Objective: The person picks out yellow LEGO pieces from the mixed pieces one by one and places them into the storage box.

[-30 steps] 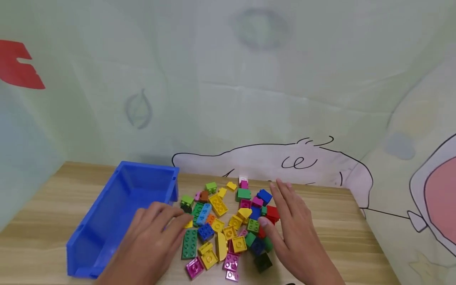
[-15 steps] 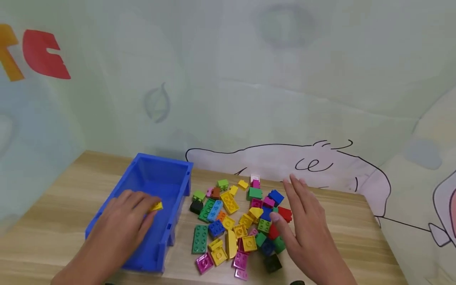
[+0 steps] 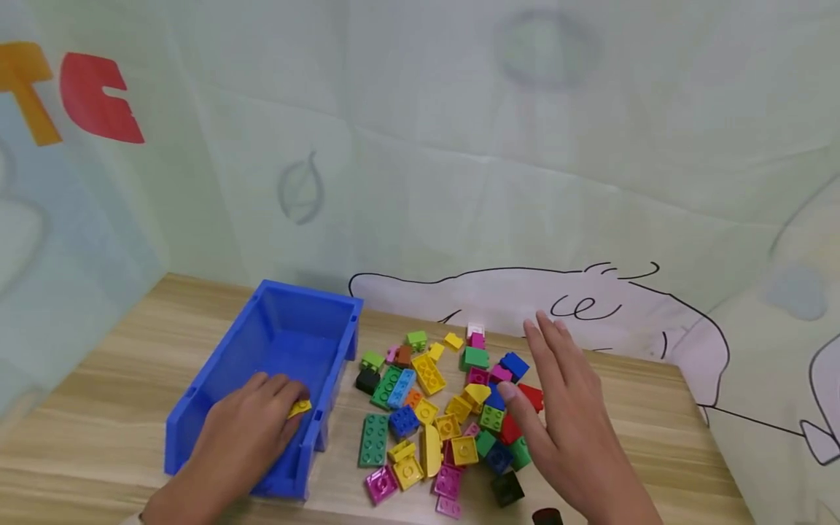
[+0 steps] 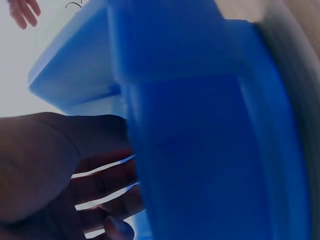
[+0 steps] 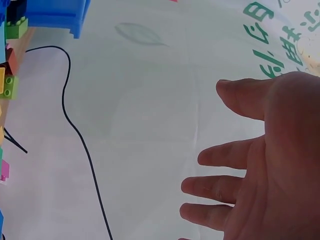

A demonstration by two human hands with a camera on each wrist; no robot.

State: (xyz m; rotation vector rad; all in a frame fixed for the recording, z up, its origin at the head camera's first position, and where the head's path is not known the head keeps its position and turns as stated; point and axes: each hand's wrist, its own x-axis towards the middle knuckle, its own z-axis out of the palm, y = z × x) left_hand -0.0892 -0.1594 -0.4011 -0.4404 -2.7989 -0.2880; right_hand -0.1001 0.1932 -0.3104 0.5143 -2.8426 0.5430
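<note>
My left hand [image 3: 249,423] is inside the blue bin [image 3: 308,310], pinching a small yellow brick [image 3: 300,407] near the bin's right wall. In the left wrist view, the bin wall [image 4: 200,150] hides the fingertips and the brick. Over the right side of the loose brick pile, my right hand [image 3: 569,415] hovers with straight, spread fingers and holds nothing. Closest to its thumb are a red brick [image 3: 533,397] and a blue brick [image 3: 496,397]. The right wrist view shows the same hand [image 5: 250,170] with its fingers apart.
Several toy bricks lie on the wooden table [image 3: 656,430], among them a long green brick [image 3: 374,440], a yellow curved brick [image 3: 431,450] and a black brick [image 3: 507,488]. A printed cloth backdrop [image 3: 433,189] stands behind the table. A dark round object [image 3: 547,517] shows at the bottom edge.
My left hand has gone from the pile's left edge into the blue bin with the yellow brick, then lower in it. The right hand stays over the pile; the head view has shifted slightly.
</note>
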